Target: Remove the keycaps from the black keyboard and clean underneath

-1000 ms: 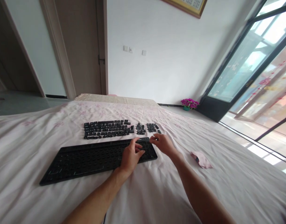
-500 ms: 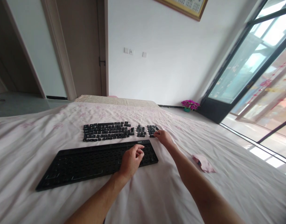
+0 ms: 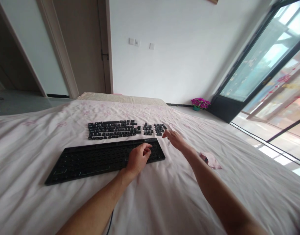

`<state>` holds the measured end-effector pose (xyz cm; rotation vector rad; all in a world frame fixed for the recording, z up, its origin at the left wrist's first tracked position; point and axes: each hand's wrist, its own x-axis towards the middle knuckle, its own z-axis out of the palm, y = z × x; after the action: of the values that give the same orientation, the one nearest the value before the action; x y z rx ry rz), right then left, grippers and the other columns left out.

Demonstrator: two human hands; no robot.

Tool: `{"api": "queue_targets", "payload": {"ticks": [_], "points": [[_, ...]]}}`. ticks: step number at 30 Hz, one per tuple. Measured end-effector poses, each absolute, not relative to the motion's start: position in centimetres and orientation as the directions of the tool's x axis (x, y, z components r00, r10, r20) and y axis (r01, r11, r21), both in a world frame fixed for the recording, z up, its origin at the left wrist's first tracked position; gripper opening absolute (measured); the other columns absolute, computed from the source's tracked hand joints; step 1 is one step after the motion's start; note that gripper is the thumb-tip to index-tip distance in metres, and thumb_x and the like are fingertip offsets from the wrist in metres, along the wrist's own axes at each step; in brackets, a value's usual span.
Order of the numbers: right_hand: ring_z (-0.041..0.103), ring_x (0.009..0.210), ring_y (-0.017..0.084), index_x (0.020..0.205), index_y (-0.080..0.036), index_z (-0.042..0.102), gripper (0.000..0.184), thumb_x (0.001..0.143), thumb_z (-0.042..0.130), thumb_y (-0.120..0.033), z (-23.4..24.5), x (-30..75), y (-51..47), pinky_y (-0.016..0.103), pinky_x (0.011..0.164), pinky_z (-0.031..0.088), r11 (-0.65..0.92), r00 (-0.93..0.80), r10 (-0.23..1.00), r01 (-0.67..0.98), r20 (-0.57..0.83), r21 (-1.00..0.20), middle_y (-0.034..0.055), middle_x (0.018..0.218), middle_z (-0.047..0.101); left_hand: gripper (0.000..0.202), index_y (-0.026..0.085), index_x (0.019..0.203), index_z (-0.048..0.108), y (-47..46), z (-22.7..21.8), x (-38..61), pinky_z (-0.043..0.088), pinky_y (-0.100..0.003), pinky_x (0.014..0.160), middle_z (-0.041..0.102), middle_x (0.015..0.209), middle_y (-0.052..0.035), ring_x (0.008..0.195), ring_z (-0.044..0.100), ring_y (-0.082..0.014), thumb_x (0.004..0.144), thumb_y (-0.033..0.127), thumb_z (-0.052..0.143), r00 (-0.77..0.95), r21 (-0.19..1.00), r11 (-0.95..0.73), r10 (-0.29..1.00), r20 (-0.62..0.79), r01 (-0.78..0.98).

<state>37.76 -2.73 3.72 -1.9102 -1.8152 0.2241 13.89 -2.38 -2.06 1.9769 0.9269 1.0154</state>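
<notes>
A black keyboard base with its keycaps off lies on the bed, its rows of key posts showing. My left hand rests over its right part, fingers curled with the tips together; whether something small is between them I cannot make out. Beyond the base, loose black keycaps lie in keyboard order: a large block, a middle group and a right-hand group. Just right of that last group is my right hand, closed on a thin silvery tool, blurred and partly hidden by the fingers.
A pinkish bedsheet with soft folds covers the bed. To the right of my right forearm lies a small pink cloth or packet with something dark in it. A dark cable runs beside my left forearm.
My right hand has drawn slightly right, off the right-hand keycaps, and the thin tool has turned more upright. My left hand stays over the base. The view has tilted down a little.
</notes>
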Motion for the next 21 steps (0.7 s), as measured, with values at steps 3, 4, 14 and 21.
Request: {"api": "queue_targets", "payload": {"ticks": [3, 4, 14, 21], "points": [[0.059, 0.078, 0.016, 0.082, -0.022, 0.067, 0.046, 0.098, 0.03, -0.044, 5.1, 36.0, -5.4, 0.029, 0.076, 0.044, 0.114, 0.006, 0.972, 0.862, 0.235, -0.493, 0.0033, 0.083, 0.065, 0.026, 0.022, 0.103, 0.068, -2.6, -2.1, 13.9, 0.05, -0.025, 0.075, 0.071, 0.089, -0.0005, 0.076, 0.065, -0.0129, 0.081, 0.014, 0.057, 0.454, 0.817, -0.499, 0.823, 0.342, 0.289], [0.058, 0.073, 0.015, 0.084, -0.021, 0.066, 0.042, 0.096, 0.033, -0.044, 5.3, 35.5, -6.1, 0.028, 0.072, 0.045, 0.12, 0.021, 0.97, 0.825, 0.243, -0.552, 0.0025, 0.08, 0.064, 0.026, 0.022, 0.103, 0.068, -2.7, -2.1, 13.9, 0.05, -0.025, 0.075, 0.071, 0.089, -0.0003, 0.076, 0.065, -0.0129, 0.081, 0.014, 0.057, 0.457, 0.813, -0.501, 0.822, 0.34, 0.297], [0.055, 0.058, 0.01, 0.083, -0.016, 0.07, 0.016, 0.074, 0.064, -0.028, 4.7, 34.0, -8.4, 0.021, 0.052, 0.046, 0.004, 0.007, 1.0, 0.505, 0.008, -0.863, -0.0002, 0.069, 0.064, 0.024, 0.022, 0.099, 0.068, -3.4, -1.5, 13.7, 0.048, -0.025, 0.076, 0.071, 0.092, 0.0003, 0.078, 0.064, -0.013, 0.079, 0.012, 0.058, 0.484, 0.764, -0.552, 0.797, 0.363, 0.336], [0.057, 0.059, 0.011, 0.082, -0.015, 0.071, 0.021, 0.074, 0.067, -0.034, 3.0, 34.4, -8.1, 0.023, 0.054, 0.047, -0.022, 0.007, 1.0, 0.487, -0.021, -0.873, 0.0012, 0.068, 0.065, 0.025, 0.022, 0.1, 0.068, -3.4, -1.4, 13.8, 0.048, -0.026, 0.078, 0.071, 0.096, -0.0005, 0.082, 0.065, -0.0145, 0.08, 0.011, 0.057, 0.499, 0.751, -0.553, 0.795, 0.345, 0.361]]}}
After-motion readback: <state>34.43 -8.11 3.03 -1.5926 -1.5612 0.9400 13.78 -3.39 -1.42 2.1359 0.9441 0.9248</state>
